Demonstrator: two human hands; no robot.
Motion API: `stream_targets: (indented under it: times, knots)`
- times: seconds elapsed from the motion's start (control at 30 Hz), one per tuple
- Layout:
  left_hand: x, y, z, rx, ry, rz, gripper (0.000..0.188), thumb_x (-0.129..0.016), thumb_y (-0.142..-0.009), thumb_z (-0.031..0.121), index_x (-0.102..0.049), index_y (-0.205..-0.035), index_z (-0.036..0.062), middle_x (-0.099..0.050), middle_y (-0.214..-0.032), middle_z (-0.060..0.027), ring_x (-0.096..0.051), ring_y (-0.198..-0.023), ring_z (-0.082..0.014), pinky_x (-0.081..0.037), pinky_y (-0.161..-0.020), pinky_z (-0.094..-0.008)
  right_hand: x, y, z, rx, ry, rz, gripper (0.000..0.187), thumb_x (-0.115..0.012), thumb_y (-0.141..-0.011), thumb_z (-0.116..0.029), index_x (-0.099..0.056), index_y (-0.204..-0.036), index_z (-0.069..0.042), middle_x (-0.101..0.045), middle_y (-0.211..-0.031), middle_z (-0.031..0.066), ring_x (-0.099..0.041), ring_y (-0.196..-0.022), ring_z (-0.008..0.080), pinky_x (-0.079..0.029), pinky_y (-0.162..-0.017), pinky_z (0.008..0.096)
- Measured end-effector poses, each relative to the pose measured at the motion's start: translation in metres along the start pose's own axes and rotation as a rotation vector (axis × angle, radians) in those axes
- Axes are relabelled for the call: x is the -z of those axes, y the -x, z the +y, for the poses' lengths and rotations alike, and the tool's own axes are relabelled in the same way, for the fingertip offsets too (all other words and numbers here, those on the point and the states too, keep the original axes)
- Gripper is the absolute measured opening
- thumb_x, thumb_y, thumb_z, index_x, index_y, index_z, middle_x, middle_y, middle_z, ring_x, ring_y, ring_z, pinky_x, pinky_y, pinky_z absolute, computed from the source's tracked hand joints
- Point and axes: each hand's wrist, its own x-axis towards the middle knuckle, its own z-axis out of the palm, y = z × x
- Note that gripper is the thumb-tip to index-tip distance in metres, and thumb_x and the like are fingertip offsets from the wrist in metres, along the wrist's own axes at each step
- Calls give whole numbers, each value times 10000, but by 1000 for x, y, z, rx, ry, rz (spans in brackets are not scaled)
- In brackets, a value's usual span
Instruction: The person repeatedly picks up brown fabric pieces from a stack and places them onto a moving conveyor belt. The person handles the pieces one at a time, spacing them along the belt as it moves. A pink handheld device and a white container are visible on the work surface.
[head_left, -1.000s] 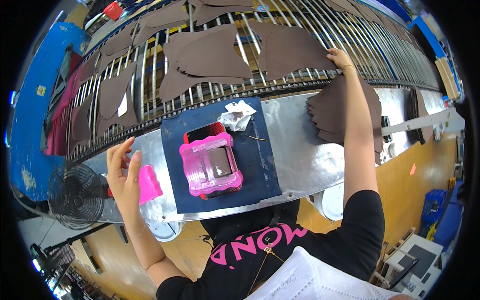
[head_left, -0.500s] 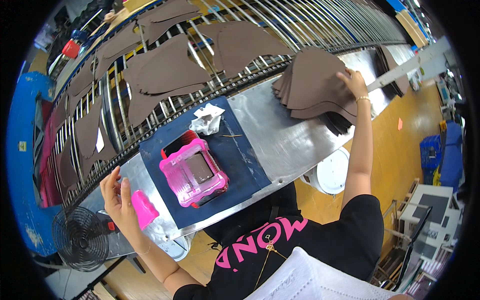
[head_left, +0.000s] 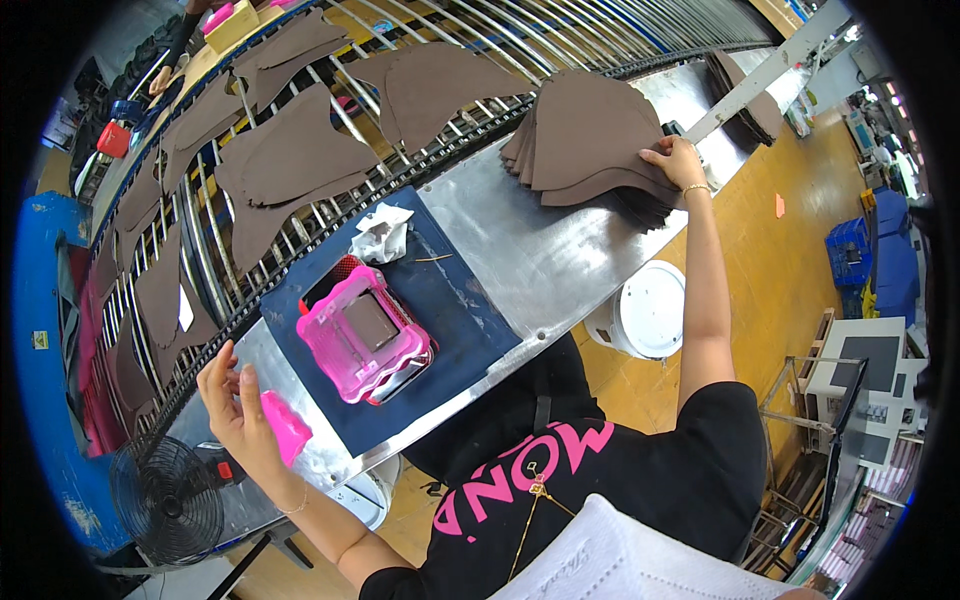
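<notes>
My right hand has its thumb and fingers closed on the right edge of the top brown cut piece. That piece lies on a fanned stack at the right of the metal table. My left hand is raised at the table's left end, fingers apart and holding nothing. Next to it lies a flat bright pink piece. Between the hands, a pink wavy-edged basket with a small brown piece in it stands on a dark blue sheet.
A conveyor of metal bars runs behind the table, carrying several brown pieces. Crumpled white material lies behind the basket. A black fan stands left, a lidded white bucket below right. A pale bar crosses above another stack.
My right hand's fingers have closed on the top piece's edge. My left hand keeps its pose. The view has shifted slightly, and another person's hand now shows at the far left.
</notes>
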Motion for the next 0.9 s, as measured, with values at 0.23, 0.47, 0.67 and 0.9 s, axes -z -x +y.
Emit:
stream_targets:
  times: [0.23, 0.47, 0.67, 0.9]
  knots:
    - [12, 10, -8, 25, 31, 13, 280, -587, -886, 56, -601, -1162, 14, -514, -1016, -42, -469, -830, -94, -401, -757, -229, 20, 2, -15, 3, 214, -82, 540, -744, -727, -385, -610, -1089, -7, -645, -1014, 214, -620, -969, 333, -473, -839, 416]
    - [2, -1, 3, -15, 78, -23, 290, -609, -860, 28, -615, -1150, 25, -530, -1027, -45, -491, -841, -94, -407, -776, -230, 86, 58, -96, 125, -195, -82, 340, -494, -933, -220, -537, -1223, -46, -624, -774, 198, -593, -463, 247, -497, -505, 341]
    - [-35, -26, 33, -23, 293, -64, 401, -613, -856, 54, -545, -1250, 26, -487, -1187, -57, -520, -990, -126, -426, -876, -259, 129, 121, -196, 300, -800, -40, 330, -543, -940, -249, -559, -1197, -43, -622, -833, 48, -568, -540, 74, -483, -409, 197]
    - [-2, -30, 38, 160, 550, -120, 210, -607, -903, 161, -592, -1044, 7, -585, -591, -50, -597, -512, -118, -414, -438, -210, 67, 167, -284, 625, -1376, -408, 309, -557, -933, -198, -520, -1176, -10, -623, -944, 87, -617, -629, 125, -548, -471, 231]
